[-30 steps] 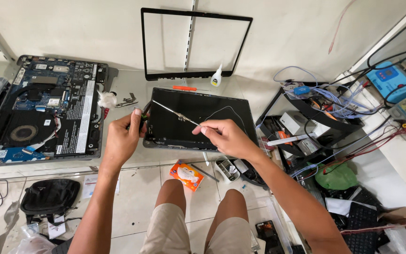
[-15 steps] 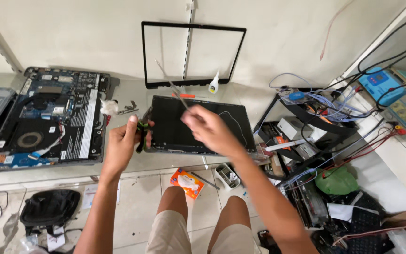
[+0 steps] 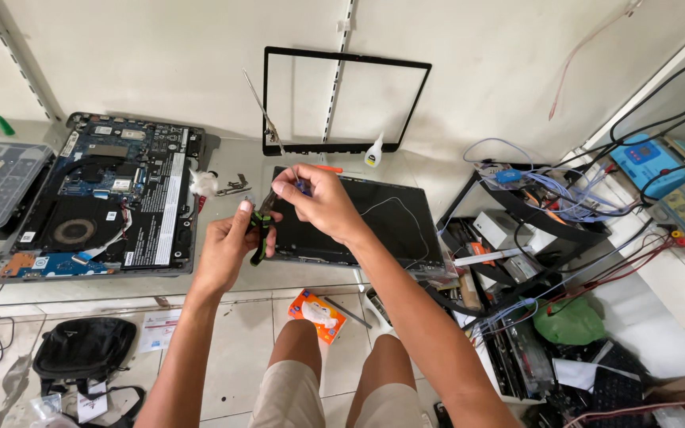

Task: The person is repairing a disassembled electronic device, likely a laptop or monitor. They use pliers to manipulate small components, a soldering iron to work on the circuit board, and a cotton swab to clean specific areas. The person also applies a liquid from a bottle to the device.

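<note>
Head view, looking down past bare knees: a person sits at a low worktop (image 3: 311,277) with both hands raised over a dismantled laptop. On the tiled floor beneath the hands lie an orange packet (image 3: 317,314) and, off beyond the left hand, a black bag (image 3: 81,349). The left hand (image 3: 227,250) is closed around green-handled pliers (image 3: 262,238), whose nose points up toward the right hand (image 3: 315,202). That hand pinches the near end of a thin metal strip (image 3: 262,107) between thumb and fingers; the strip slants up and away against the wall. The two hands are nearly touching, just above the near left corner of the dark display panel (image 3: 358,218), which lies flat under and beyond the right hand.

Judging by the grip, the work is fine handling of the strip's end with the pliers, and it likely goes best with the strip pinched close to the pliers' nose, the wrists steadied, and light pressure kept clear of the panel and the thin cable (image 3: 402,210) looped across it. Beyond the left hand sits the opened laptop base (image 3: 105,198), fan and boards exposed. Farthest off, a black screen bezel (image 3: 342,99) leans on the wall beside a small white glue bottle (image 3: 373,150).
</note>
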